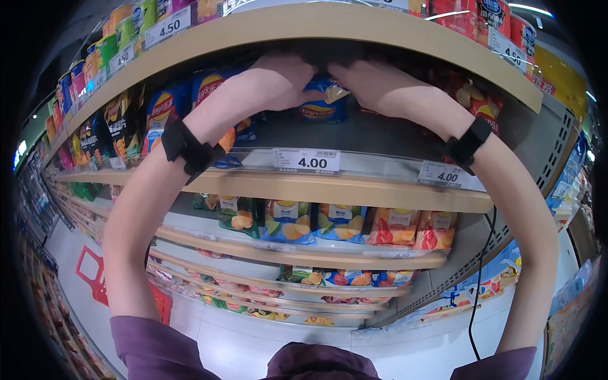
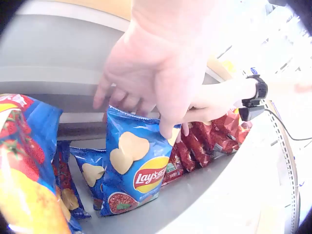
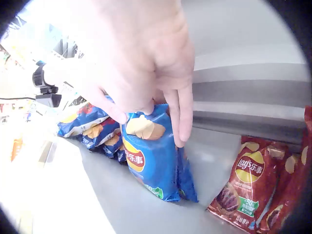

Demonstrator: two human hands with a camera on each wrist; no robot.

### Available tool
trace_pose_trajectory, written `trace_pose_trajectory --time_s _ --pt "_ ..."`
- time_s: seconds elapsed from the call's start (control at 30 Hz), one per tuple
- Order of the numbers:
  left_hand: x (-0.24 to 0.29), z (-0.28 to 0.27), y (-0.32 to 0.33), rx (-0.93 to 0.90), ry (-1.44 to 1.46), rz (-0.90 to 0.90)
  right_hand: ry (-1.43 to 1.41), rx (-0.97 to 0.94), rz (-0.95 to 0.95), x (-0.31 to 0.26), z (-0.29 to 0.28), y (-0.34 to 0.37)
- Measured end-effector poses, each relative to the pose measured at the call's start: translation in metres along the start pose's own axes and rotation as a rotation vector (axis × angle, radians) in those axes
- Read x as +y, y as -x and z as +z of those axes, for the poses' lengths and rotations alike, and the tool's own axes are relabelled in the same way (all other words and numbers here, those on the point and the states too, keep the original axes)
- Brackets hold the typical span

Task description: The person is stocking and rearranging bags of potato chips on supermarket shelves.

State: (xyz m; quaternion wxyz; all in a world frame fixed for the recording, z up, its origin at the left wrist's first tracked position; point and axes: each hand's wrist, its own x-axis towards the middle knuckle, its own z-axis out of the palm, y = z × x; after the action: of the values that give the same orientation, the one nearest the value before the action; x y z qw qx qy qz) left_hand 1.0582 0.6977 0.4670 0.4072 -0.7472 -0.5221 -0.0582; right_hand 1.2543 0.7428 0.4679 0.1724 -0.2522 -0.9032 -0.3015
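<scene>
A blue bag of Lay's potato chips (image 2: 134, 165) stands upright on the shelf, its front turned outward. My left hand (image 2: 151, 80) grips its top edge, with the thumb in front and the fingers behind. From the other side, my right hand (image 3: 146, 68) holds the upper part of the same bag, its thumb near the front and its fingers on the far side. Behind it, a second blue chip bag (image 2: 90, 170) leans close. In the head view, the shelf board above partly hides my left hand (image 1: 285, 82) and right hand (image 1: 370, 82).
Red chip bags (image 3: 248, 180) stand to the right on this shelf, and other blue bags (image 1: 164, 111) to the left. A shelf board (image 1: 354, 31) runs overhead. Price tags (image 1: 307, 161) line the front lip. Lower shelves hold more chip bags (image 1: 288, 218). A red basket (image 1: 95, 278) stands at lower left.
</scene>
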Motion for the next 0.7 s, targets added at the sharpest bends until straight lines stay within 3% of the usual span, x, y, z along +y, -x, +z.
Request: trace_pose_trajectory --time_s 0.07,0.2,0.37,0.47,0.57,0.7 --pt "0.011 -0.012 0.005 -0.132 0.139 -0.04 -0.07 -0.054 0.029 -0.009 -0.008 0.005" --pt "0.006 -0.003 0.006 -0.208 0.116 0.08 -0.238 -0.151 0.09 -0.021 -0.025 0.005" --pt "0.011 -0.006 0.016 -0.118 0.074 0.15 -0.248 -0.098 0.172 -0.006 -0.012 -0.01" --pt "0.01 -0.006 0.015 -0.162 0.133 0.111 -0.317 -0.121 0.082 -0.002 -0.007 -0.016" --pt "-0.001 0.003 0.01 -0.238 0.125 0.087 -0.405 -0.19 0.119 -0.007 -0.017 -0.011" --pt "-0.018 0.014 0.006 -0.274 0.135 0.124 -0.283 -0.046 -0.062 -0.003 -0.007 -0.009"
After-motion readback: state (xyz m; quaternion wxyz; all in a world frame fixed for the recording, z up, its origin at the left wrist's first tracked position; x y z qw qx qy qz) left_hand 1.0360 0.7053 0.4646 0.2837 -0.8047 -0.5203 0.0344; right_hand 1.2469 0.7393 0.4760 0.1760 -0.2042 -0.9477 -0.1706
